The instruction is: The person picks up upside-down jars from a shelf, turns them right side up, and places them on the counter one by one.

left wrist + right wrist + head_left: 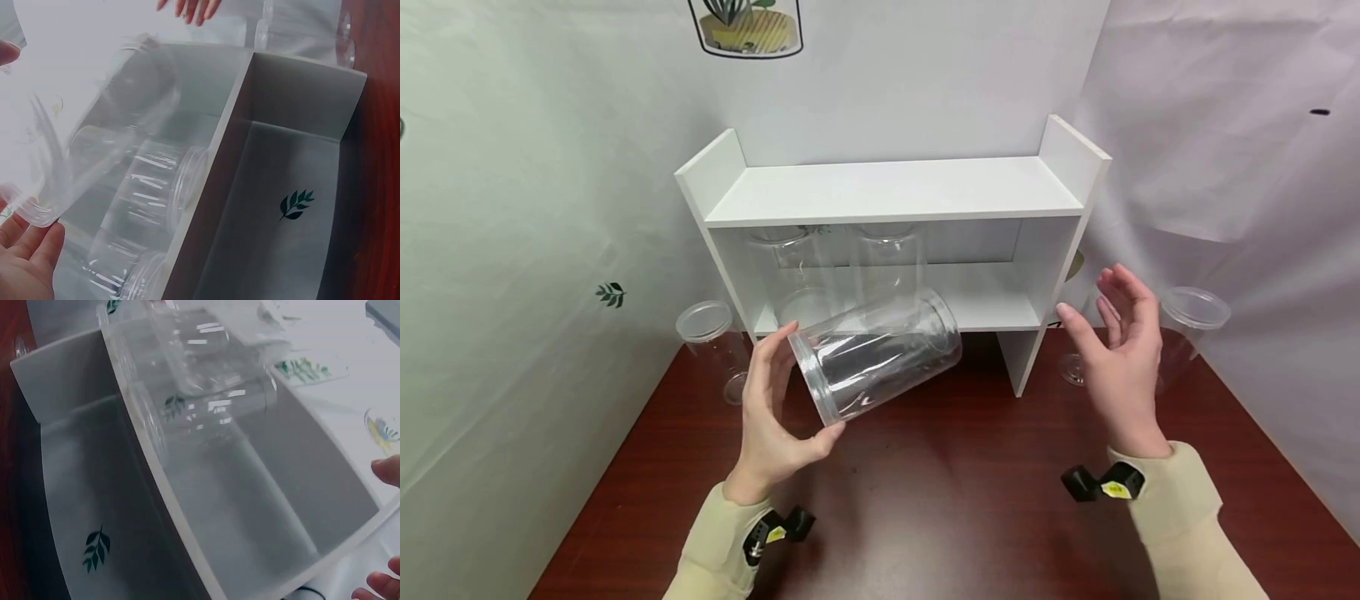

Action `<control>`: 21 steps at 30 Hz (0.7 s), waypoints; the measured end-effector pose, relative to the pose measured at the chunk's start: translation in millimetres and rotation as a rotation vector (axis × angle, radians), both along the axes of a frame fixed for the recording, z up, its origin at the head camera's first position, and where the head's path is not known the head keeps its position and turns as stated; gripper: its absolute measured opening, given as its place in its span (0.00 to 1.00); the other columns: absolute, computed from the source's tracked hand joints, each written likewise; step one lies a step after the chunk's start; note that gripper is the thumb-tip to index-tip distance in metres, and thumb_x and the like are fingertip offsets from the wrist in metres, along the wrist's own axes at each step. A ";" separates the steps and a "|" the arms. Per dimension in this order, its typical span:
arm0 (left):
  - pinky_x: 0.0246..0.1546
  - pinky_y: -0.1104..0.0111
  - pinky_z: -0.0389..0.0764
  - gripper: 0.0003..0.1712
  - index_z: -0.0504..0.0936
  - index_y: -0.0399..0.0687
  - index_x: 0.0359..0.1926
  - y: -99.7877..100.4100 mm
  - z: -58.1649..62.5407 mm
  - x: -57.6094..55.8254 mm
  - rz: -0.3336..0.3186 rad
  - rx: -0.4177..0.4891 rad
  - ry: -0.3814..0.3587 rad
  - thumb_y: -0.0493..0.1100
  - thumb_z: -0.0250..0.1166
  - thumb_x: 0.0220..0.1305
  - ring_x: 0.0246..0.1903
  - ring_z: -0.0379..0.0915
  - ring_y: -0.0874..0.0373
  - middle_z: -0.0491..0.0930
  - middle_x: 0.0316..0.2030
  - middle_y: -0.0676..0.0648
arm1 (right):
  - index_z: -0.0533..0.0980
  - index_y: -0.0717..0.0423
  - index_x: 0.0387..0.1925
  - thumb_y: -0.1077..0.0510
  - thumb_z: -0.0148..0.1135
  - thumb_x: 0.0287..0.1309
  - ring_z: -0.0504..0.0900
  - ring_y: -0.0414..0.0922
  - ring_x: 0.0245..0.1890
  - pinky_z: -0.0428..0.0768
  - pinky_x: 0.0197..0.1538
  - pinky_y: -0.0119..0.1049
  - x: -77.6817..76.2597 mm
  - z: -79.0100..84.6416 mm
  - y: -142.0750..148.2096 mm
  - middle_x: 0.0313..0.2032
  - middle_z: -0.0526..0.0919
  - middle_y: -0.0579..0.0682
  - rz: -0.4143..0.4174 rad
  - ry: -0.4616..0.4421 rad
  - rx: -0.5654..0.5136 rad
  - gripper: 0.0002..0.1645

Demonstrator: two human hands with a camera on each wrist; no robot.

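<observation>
My left hand (775,437) grips a clear plastic jar (883,358) by one end, thumb below and fingers above. The jar is tilted nearly onto its side, its far end pointing right and slightly up, in front of the shelf. Behind it, two more clear jars, one on the left (793,279) and one beside it (887,262), stand on the middle board of the white shelf (895,192). My right hand (1123,367) is raised off the shelf's right side with fingers spread and slightly bent, holding nothing. In the right wrist view only part of this hand (384,586) shows.
A clear jar (717,354) stands on the dark red table (925,500) left of the shelf. On the right, another jar (1195,310) stands partly behind my right hand, and a clear base (1072,368) shows nearby. Pale cloth walls (550,208) surround the table.
</observation>
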State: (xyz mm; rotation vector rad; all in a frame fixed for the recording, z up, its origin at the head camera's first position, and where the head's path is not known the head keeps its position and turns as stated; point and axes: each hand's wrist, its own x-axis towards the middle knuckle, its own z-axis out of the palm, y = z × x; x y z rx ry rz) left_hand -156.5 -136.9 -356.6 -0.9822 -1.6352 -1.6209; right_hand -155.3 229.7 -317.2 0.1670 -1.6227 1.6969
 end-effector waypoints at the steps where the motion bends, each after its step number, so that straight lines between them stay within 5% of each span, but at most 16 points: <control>1: 0.66 0.59 0.69 0.62 0.62 0.25 0.70 -1.4 0.6 0.0 0.005 -0.003 -0.001 0.35 0.79 0.29 0.59 0.68 0.40 0.66 0.62 0.28 | 0.67 0.58 0.69 0.71 0.72 0.55 0.68 0.49 0.67 0.64 0.71 0.37 -2.7 -0.7 1.7 0.65 0.71 0.55 -0.007 -0.016 0.010 0.42; 11: 0.63 0.62 0.71 0.60 0.67 0.31 0.70 -20.6 4.3 -1.0 0.161 -0.081 -0.006 0.53 0.83 0.38 0.59 0.72 0.43 0.72 0.63 0.30 | 0.70 0.56 0.71 0.65 0.71 0.62 0.74 0.46 0.65 0.71 0.66 0.36 -20.1 -9.1 7.6 0.65 0.75 0.55 -0.036 -0.153 0.162 0.37; 21: 0.59 0.69 0.72 0.57 0.66 0.23 0.67 -31.4 28.5 14.9 0.210 -0.083 -0.134 0.27 0.79 0.29 0.57 0.72 0.47 0.71 0.60 0.26 | 0.75 0.59 0.66 0.65 0.70 0.63 0.80 0.45 0.58 0.77 0.60 0.33 -28.1 -10.7 5.6 0.61 0.79 0.58 -0.013 -0.153 0.108 0.30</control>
